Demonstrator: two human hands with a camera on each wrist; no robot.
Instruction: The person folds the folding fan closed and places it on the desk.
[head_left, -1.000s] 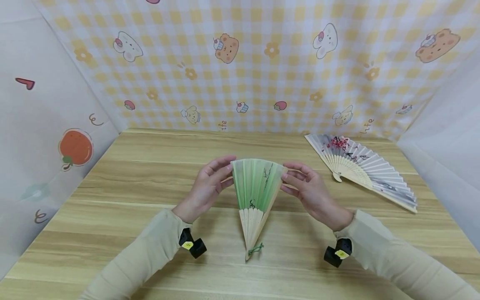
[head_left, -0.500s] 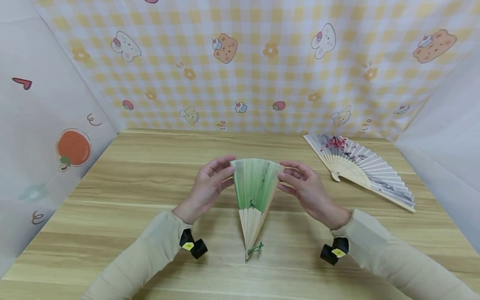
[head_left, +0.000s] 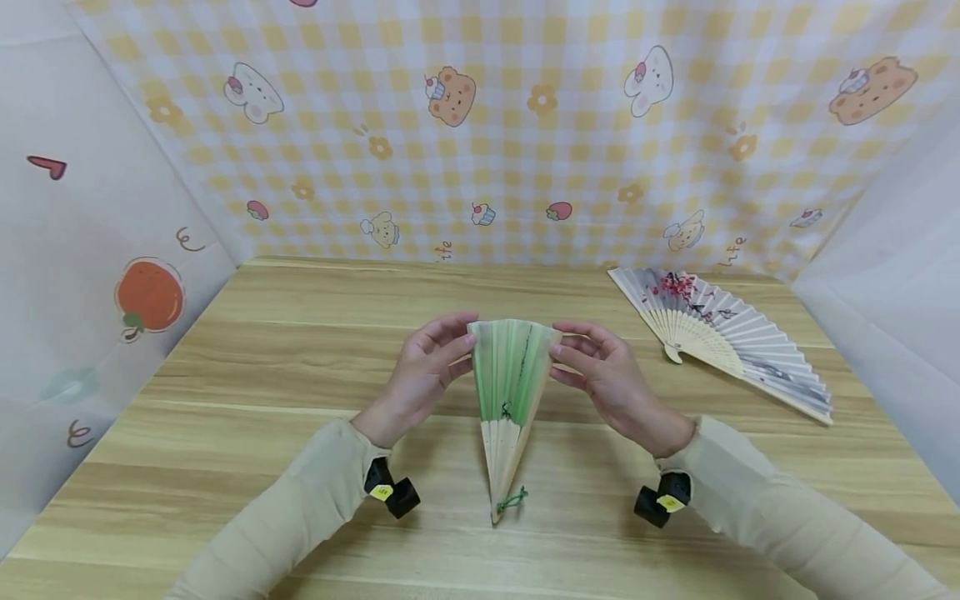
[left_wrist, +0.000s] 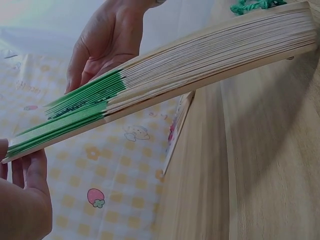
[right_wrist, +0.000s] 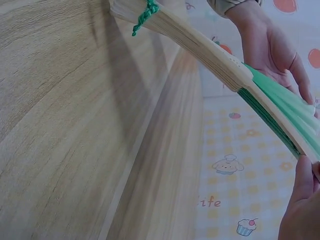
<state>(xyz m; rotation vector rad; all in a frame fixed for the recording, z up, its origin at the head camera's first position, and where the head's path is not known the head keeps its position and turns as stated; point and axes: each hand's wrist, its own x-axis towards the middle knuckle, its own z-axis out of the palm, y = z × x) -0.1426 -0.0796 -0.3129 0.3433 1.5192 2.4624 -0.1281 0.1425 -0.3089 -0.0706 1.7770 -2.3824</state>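
Observation:
A green folding fan (head_left: 510,375) with pale wooden ribs is partly spread between the two hands, its pivot end low at the table. Pinched at the fan's upper left edge is the left hand (head_left: 427,367), thumb in front and fingers behind. The right hand (head_left: 611,375) holds the upper right edge in the same way. A green cord (head_left: 513,499) hangs at the pivot. In the left wrist view the fan's ribs (left_wrist: 215,55) show edge-on in a thick stack. The right wrist view shows its wooden outer guard (right_wrist: 210,50) and the knotted cord (right_wrist: 145,16).
A second folding fan (head_left: 720,342), white-grey with pink blossoms, lies spread at the back right of the wooden table (head_left: 300,333). A yellow checked cloth (head_left: 517,150) hangs behind the table, and white cloth (head_left: 82,275) covers the left side.
The green fan has narrowed: its right edge, with the right hand, has moved left. The left hand has shifted slightly to the right. The blossom fan stays where it lay.

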